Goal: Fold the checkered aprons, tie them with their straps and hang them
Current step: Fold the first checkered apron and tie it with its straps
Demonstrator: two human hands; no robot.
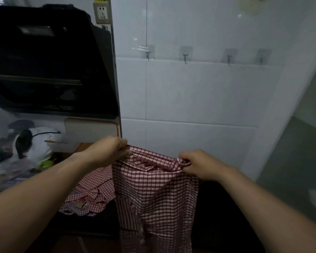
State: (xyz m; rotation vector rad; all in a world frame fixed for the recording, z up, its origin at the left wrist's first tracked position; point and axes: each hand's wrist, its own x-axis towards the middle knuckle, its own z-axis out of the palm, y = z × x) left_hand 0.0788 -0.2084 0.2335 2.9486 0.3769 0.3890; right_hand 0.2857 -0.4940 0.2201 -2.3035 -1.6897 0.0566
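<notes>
A red-and-white checkered apron (pixel 155 194) hangs down in front of me, held up by its top edge. My left hand (pixel 110 151) pinches the left corner of that edge. My right hand (pixel 195 164) grips the bunched right corner. A second checkered apron (pixel 91 194), lighter red with a ruffled edge, lies crumpled on the dark counter to the lower left, partly behind the held one. Several metal adhesive hooks, the nearest (pixel 185 55), are stuck in a row on the white tiled wall above.
A black range hood (pixel 49 66) juts out at the upper left beside a wall socket (pixel 102 13). Cluttered kitchen items and a white plastic bag (pixel 36 143) fill the left counter. A white cutting board (pixel 91 130) leans behind my left hand.
</notes>
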